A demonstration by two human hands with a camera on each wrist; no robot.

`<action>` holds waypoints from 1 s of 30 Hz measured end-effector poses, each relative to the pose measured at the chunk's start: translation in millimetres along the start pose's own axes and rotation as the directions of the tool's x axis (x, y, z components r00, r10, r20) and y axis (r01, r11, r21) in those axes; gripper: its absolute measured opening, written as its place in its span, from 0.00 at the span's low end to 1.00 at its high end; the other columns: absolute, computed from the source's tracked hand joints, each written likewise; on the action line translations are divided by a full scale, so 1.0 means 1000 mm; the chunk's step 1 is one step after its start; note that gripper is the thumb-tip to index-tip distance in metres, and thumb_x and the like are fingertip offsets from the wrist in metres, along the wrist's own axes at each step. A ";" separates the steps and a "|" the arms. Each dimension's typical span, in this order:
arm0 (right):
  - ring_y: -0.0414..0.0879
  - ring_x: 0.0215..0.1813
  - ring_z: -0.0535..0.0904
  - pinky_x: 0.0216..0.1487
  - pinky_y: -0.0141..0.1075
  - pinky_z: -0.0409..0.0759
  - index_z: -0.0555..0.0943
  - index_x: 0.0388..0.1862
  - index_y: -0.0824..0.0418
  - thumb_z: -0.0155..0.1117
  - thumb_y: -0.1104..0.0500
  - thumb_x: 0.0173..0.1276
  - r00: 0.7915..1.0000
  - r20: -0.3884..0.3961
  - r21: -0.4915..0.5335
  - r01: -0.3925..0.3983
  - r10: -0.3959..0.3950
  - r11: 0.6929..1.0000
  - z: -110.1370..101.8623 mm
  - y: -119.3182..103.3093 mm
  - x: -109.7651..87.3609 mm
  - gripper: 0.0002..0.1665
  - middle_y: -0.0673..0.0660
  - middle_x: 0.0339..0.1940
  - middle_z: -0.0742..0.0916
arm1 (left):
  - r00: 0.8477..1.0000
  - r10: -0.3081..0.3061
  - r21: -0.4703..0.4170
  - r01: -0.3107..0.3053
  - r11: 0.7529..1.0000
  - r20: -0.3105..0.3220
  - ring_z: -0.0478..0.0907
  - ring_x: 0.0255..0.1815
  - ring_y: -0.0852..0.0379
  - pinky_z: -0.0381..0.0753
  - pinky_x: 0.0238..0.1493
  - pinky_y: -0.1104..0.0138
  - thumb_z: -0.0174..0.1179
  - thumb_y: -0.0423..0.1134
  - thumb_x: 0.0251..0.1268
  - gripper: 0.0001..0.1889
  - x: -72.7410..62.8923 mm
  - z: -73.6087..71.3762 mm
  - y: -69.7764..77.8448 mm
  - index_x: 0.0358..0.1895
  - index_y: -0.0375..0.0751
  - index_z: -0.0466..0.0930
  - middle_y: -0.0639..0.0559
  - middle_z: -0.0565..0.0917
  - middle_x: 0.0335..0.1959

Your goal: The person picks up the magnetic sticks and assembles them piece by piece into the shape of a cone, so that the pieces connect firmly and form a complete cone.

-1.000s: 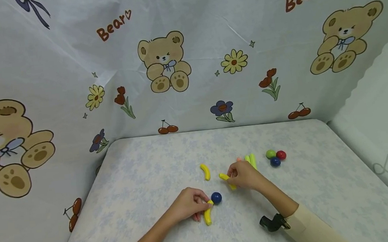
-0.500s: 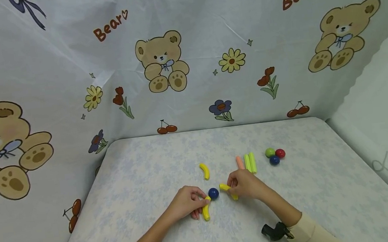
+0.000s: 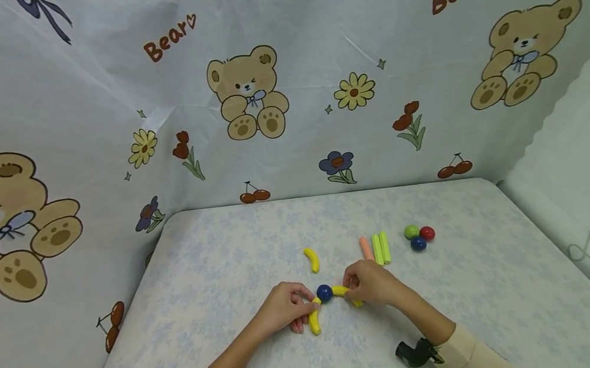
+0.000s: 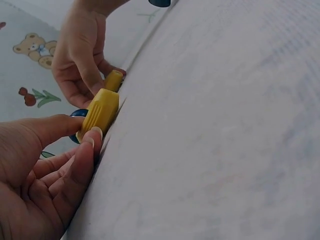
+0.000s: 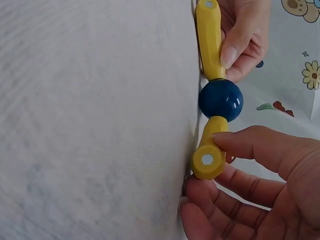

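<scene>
In the head view a dark blue ball (image 3: 324, 293) lies between two curved yellow rods. My left hand (image 3: 285, 308) pinches one yellow rod (image 3: 315, 321) between thumb and fingers, its upper end at the ball. On the other side, my right hand (image 3: 372, 282) pinches the second yellow rod (image 3: 339, 290), partly covered by the fingers. The right wrist view shows both rods meeting the blue ball (image 5: 221, 101) from opposite sides, close over the tabletop. A silvery disc (image 5: 207, 159) marks the near end of the right rod.
A third curved yellow rod (image 3: 312, 260) lies farther back on the table (image 3: 226, 244). Behind my right hand are a pink stick (image 3: 366, 248) and two light green sticks (image 3: 381, 248). Green (image 3: 411, 232), red (image 3: 427, 233) and blue balls (image 3: 418, 244) cluster to the right.
My right hand has brought its yellow rod left and down to the blue ball. The left hand, its rod and the ball shifted slightly away from me, then stayed nearly still.
</scene>
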State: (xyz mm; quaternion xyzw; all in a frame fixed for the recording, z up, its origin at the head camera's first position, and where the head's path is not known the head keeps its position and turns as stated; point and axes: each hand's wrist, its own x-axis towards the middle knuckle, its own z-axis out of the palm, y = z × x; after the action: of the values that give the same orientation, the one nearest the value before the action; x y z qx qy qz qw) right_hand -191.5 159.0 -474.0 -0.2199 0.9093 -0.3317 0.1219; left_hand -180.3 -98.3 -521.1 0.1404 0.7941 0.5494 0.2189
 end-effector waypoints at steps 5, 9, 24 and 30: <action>0.41 0.24 0.73 0.26 0.33 0.73 0.84 0.31 0.57 0.77 0.66 0.57 1.000 -0.008 -0.045 -0.018 0.018 0.999 -0.001 0.000 0.003 0.08 0.47 0.22 0.79 | 0.999 0.007 -0.012 -0.007 1.000 0.041 0.79 0.12 0.56 0.80 0.14 0.66 0.72 0.46 0.64 0.09 0.000 -0.002 0.000 0.38 0.45 0.87 0.45 0.84 0.18; 0.42 0.29 0.75 0.30 0.36 0.76 0.85 0.33 0.56 0.77 0.68 0.56 1.000 -0.003 -0.041 -0.020 0.020 0.999 -0.001 0.001 0.008 0.11 0.47 0.26 0.81 | 0.996 0.029 -0.022 -0.027 0.999 0.079 0.79 0.13 0.56 0.81 0.15 0.66 0.71 0.46 0.65 0.08 0.000 -0.005 0.000 0.35 0.45 0.89 0.45 0.84 0.19; 0.40 0.34 0.78 0.38 0.36 0.80 0.89 0.35 0.56 0.77 0.71 0.56 0.999 -0.017 -0.029 0.034 -0.035 0.999 0.003 -0.002 0.014 0.12 0.47 0.33 0.87 | 0.995 0.100 0.034 -0.100 0.994 0.013 0.80 0.17 0.55 0.81 0.18 0.64 0.69 0.46 0.68 0.08 0.002 -0.018 -0.002 0.38 0.46 0.89 0.48 0.86 0.25; 0.40 0.34 0.79 0.37 0.35 0.81 0.89 0.35 0.56 0.77 0.72 0.56 0.998 -0.023 -0.024 0.063 -0.063 0.998 0.005 -0.004 0.016 0.13 0.47 0.33 0.88 | 0.975 0.220 0.047 -0.221 0.974 0.023 0.79 0.21 0.57 0.80 0.21 0.66 0.71 0.47 0.65 0.11 0.007 -0.015 -0.012 0.48 0.53 0.88 0.54 0.86 0.34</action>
State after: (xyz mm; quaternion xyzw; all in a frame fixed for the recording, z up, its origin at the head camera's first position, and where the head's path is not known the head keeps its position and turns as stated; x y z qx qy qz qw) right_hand -202.2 146.4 -476.3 -0.2459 0.9070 -0.3276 0.0980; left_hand -193.7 -111.6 -529.3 0.2379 0.7848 0.5495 0.1600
